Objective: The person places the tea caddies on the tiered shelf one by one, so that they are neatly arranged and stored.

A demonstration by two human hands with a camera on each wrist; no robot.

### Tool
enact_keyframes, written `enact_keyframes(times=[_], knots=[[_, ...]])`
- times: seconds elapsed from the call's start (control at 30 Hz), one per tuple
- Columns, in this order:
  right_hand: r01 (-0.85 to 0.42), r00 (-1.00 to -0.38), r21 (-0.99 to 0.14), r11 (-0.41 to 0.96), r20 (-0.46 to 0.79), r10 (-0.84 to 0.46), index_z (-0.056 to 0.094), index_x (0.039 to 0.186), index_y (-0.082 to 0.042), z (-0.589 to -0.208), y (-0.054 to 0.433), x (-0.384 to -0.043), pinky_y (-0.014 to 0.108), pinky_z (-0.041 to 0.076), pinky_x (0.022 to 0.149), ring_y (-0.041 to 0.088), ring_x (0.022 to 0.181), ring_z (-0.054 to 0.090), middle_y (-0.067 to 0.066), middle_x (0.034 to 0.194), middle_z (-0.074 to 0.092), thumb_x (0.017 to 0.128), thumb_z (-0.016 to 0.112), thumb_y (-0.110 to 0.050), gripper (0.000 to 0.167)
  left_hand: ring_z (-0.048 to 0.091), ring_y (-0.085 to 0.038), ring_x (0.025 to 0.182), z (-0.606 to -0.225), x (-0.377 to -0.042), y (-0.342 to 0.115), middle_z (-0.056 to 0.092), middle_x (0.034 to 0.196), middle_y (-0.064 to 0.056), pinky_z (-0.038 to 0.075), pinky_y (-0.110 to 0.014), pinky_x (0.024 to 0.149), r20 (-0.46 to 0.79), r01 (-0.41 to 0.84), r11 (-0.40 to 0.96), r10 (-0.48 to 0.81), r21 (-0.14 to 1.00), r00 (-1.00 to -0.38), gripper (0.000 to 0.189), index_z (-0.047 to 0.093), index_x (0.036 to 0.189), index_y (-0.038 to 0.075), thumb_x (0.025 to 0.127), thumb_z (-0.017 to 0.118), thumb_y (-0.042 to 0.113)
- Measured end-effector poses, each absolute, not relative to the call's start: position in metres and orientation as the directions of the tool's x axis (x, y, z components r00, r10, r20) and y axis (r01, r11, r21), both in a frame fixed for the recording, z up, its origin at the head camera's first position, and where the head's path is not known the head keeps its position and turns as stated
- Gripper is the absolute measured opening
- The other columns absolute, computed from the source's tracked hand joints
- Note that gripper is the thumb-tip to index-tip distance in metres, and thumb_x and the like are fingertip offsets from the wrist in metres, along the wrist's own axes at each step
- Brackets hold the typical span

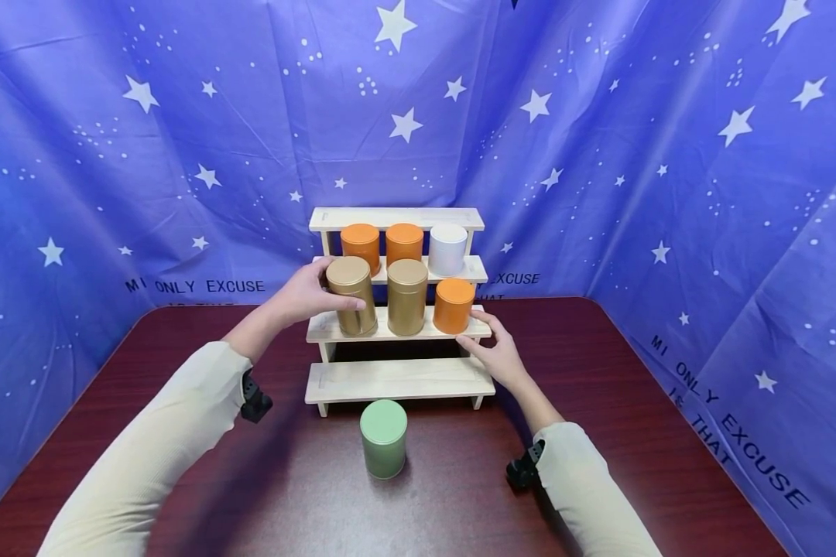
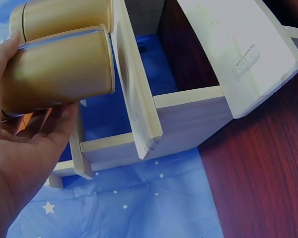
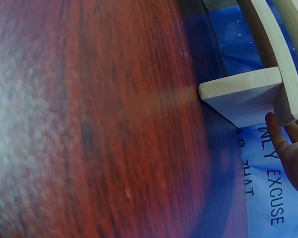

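Observation:
My left hand (image 1: 311, 295) grips a tall gold canister (image 1: 352, 298) at the left end of the second-lowest shelf, thumb across its front. In the left wrist view the gold canister (image 2: 59, 72) lies between thumb and fingers. A second gold canister (image 1: 407, 299) stands beside it. At the shelf's right end is a short orange canister (image 1: 453, 307). My right hand (image 1: 496, 352) is by that canister and the shelf's end, thumb and fingers apart. In the right wrist view the right hand (image 3: 295, 161) is partly cut off, its thumb at the wooden shelf end (image 3: 289, 96).
The wooden tiered stand (image 1: 399, 381) is on a dark red table (image 1: 265, 495). Two orange canisters (image 1: 360, 244) and a white canister (image 1: 448, 251) stand on a higher tier. A green canister (image 1: 384, 441) stands in front. Blue star-printed cloth (image 1: 251, 155) hangs behind.

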State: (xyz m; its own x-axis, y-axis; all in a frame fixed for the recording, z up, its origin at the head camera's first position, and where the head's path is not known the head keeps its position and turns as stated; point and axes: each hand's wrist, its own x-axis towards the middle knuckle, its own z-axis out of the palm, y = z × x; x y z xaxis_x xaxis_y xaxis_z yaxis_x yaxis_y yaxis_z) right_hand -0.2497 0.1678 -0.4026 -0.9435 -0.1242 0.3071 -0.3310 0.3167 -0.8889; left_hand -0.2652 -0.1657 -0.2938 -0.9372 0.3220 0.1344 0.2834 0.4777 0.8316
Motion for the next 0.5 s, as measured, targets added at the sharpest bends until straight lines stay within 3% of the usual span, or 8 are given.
enact_keyframes(times=[0.5], knots=[[-0.320,-0.947,-0.890,0.325,0.299,-0.114,0.048,0.132,-0.005,-0.4022,0.1676,-0.2491,0.050,0.027,0.113,0.030,0.134,0.035,0.017,0.139,0.046,0.083,0.071,-0.014,0.055,0.056,-0.027,0.114,-0.2947,-0.2700,-0.1602,0.059,0.122,-0.013,0.045,-0.042,0.102,0.125,0.274,0.491,0.314,0.827,-0.941,0.075,0.045,0.129,0.007,0.069,0.084,0.027]])
